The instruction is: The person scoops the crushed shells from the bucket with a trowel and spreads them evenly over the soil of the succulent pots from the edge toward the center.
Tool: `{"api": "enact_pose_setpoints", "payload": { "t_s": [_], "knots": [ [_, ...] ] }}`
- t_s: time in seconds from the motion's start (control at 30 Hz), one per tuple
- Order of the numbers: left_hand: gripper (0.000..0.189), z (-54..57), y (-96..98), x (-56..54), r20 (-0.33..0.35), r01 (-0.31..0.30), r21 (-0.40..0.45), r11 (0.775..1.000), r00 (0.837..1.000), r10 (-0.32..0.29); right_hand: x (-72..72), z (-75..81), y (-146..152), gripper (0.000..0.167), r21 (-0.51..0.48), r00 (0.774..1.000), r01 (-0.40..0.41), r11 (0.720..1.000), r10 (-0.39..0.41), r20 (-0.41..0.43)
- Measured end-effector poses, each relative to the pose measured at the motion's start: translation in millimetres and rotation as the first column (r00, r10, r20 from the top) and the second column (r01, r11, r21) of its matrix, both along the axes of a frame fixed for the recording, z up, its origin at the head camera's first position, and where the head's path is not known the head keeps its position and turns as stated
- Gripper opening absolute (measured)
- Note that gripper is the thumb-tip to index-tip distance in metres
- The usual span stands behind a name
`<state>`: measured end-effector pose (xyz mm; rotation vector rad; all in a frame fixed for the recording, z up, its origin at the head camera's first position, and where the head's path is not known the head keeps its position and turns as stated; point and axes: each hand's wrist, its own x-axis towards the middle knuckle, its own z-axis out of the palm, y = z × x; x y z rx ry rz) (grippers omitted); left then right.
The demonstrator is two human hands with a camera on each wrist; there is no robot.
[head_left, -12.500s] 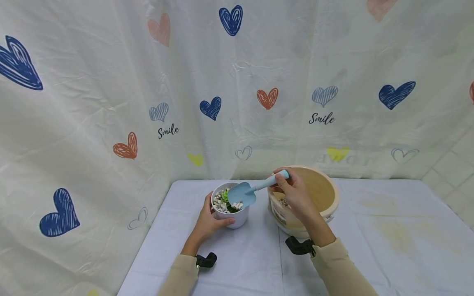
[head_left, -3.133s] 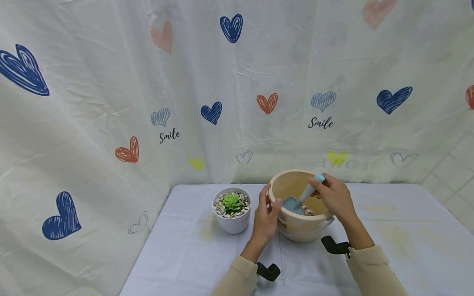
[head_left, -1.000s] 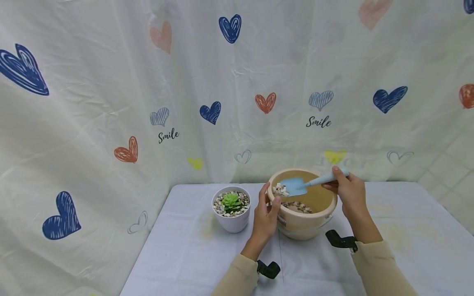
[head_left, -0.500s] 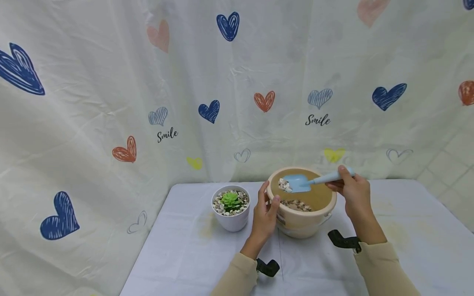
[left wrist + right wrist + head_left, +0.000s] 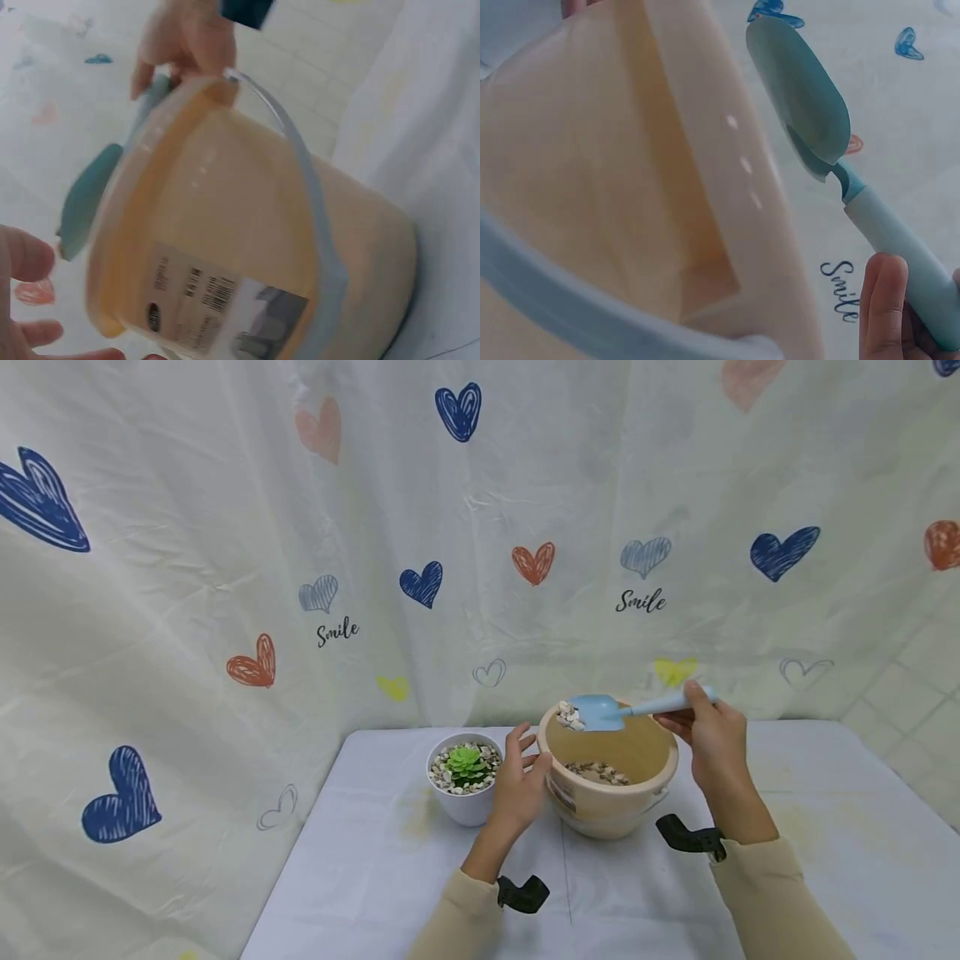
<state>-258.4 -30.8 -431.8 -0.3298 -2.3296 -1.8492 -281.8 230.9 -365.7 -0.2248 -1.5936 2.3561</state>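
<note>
My right hand [image 5: 716, 743] grips the pale handle of a small blue trowel [image 5: 598, 713], held over the bucket's rim. White pebbles [image 5: 570, 716] lie at the blade's tip. The beige bucket [image 5: 611, 818] stands on the table with more pebbles [image 5: 597, 773] at its bottom. My left hand [image 5: 519, 789] is between the bucket and a white flowerpot [image 5: 468, 811], its fingers loosely spread; in the left wrist view its fingers [image 5: 26, 255] are apart from the bucket's rim. Inside the pot, a green succulent [image 5: 467, 763] sits among pebbles. The right wrist view shows the trowel's underside.
A white cloth covers the table [image 5: 375, 868]. Behind it hangs a white curtain [image 5: 375, 485] printed with hearts. The bucket's grey handle [image 5: 307, 172] hangs down its side. Tiles [image 5: 915, 685] show at the far right.
Over the last second, the trowel with pebbles has risen from inside the bucket to above its rim. My left hand has let go of the rim and shifted left toward the pot.
</note>
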Motion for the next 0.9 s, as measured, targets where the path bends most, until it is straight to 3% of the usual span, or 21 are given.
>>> {"api": "enact_pose_setpoints", "payload": {
  "t_s": [0.1, 0.17, 0.27, 0.4, 0.53, 0.6, 0.7, 0.9],
  "knots": [
    [0.053, 16.7, -14.6, 8.2, 0.028, 0.012, -0.071, 0.997, 1.000, -0.010, 0.3, 4.9, -4.3, 0.029, -0.013, 1.000, -0.011, 1.000, 0.011, -0.013],
    [0.047, 26.4, -28.4, 11.4, 0.000, 0.014, -0.116, 0.993, 1.000, -0.014, 1.1, 7.7, -7.8, 0.031, -0.015, 1.000, -0.022, 1.000, 0.022, -0.020],
    [0.033, 38.2, -53.3, 12.1, -0.110, -0.027, -0.133, 0.991, 0.994, 0.012, 2.7, 10.6, -14.6, 0.036, 0.003, 0.999, -0.037, 0.999, 0.037, -0.021],
    [0.022, 43.2, -91.7, 5.4, -0.273, -0.143, -0.099, 0.985, 0.955, 0.111, 3.8, 11.2, -25.1, 0.044, 0.040, 0.997, -0.073, 0.997, 0.073, 0.000],
    [0.019, 35.4, -128.0, -3.4, -0.332, -0.272, -0.066, 0.960, 0.913, 0.236, 1.9, 9.0, -38.0, 0.049, 0.076, 0.994, -0.104, 0.992, 0.101, 0.035],
    [0.018, 29.4, -141.8, -7.0, -0.317, -0.319, -0.057, 0.946, 0.904, 0.286, 0.7, 8.1, -44.0, 0.048, 0.085, 0.992, -0.117, 0.989, 0.114, 0.047],
    [0.019, 18.9, -156.3, -11.6, -0.253, -0.351, -0.062, 0.934, 0.911, 0.325, -1.7, 6.6, -52.9, 0.044, 0.105, 0.990, -0.130, 0.986, 0.124, 0.059],
    [0.024, -8.9, -170.4, -18.9, -0.109, -0.347, -0.143, 0.927, 0.936, 0.333, -6.8, 3.7, -72.3, 0.045, 0.154, 0.985, -0.149, 0.977, 0.133, 0.107]
  ]
}}
